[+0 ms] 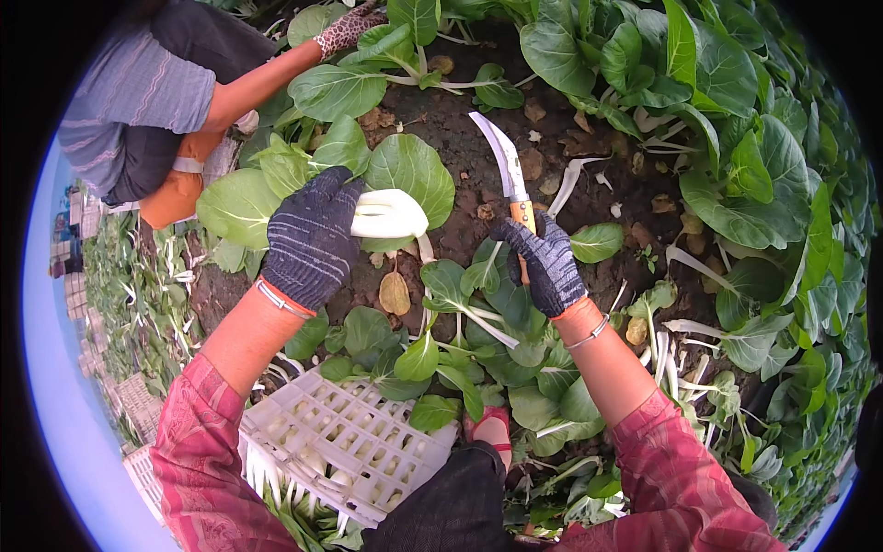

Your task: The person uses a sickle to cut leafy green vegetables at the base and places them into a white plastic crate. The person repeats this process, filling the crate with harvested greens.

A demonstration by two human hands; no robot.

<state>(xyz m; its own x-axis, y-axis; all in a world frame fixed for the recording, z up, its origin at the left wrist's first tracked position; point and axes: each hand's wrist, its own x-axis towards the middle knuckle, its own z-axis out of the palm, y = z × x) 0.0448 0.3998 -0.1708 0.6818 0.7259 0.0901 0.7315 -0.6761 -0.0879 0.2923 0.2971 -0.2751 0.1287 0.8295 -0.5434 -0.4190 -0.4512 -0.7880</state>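
In a dark knit glove, my left hand (pixel 316 238) grips a head of bok choy (pixel 390 214), its white base pointing right and its green leaves spreading around my fingers. To the right, my gloved right hand (pixel 545 259) is closed around the wooden handle of a curved harvesting knife (pixel 507 162). The blade points up and away, over bare soil, apart from the bok choy. Loose leaves (pixel 448 290) lie on the ground between and below my hands.
A white plastic crate (pixel 345 441) holding bok choy sits near my foot (pixel 493 435). At the upper left a co-worker (pixel 145 103) crouches, one patterned glove (pixel 348 31) among the leaves. Dense growing bok choy (pixel 745 179) stands along the right. More crates (pixel 138 400) are at the far left.
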